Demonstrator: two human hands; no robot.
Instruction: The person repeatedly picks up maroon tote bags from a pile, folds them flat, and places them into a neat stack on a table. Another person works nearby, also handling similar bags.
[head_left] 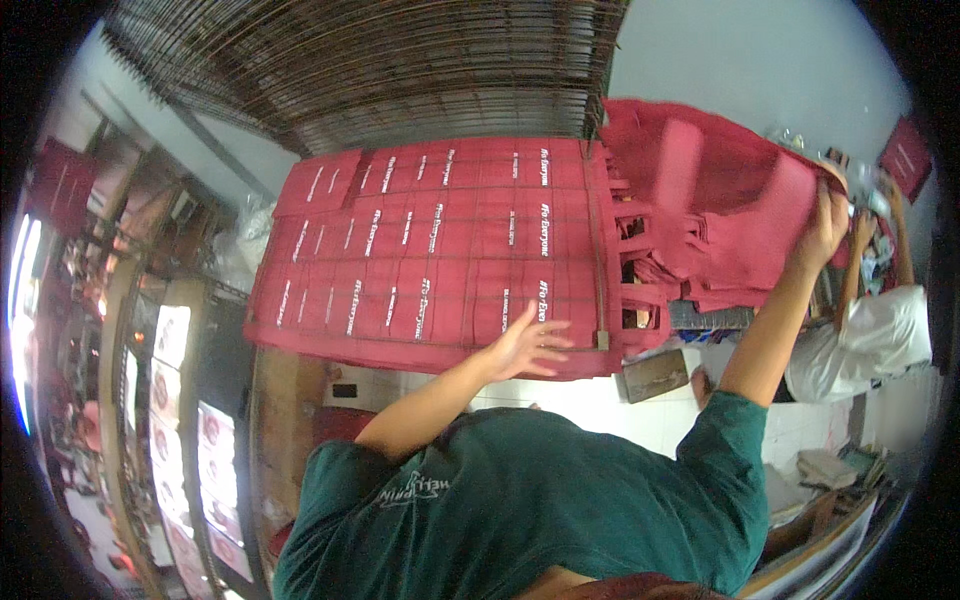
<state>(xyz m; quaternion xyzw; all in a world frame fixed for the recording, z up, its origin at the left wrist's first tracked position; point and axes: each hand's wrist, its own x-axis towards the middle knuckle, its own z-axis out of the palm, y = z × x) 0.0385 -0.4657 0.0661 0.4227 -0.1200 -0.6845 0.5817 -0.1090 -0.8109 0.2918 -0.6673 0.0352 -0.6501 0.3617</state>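
My left hand point(525, 345) is open with its fingers spread, just over the front right edge of a wire drying rack point(602, 260). Printed red cloth bags point(400, 240) lie in rows across this rack, white lettering on their faces. Out to the right, my right hand point(825, 225) is closed on the edge of a plain red cloth bag point(785, 205) at the end of a heap. Its fingertips are partly hidden. Loose bag handles point(640, 300) hang between the rack and the heap.
Many raised wire racks point(450, 70) slant overhead beyond the bags. A co-worker in a white shirt point(865, 345) is at the far right, arms stretched forward. A brown box point(655, 377) sits on the white floor. Bright lit panels point(170, 400) stand at left.
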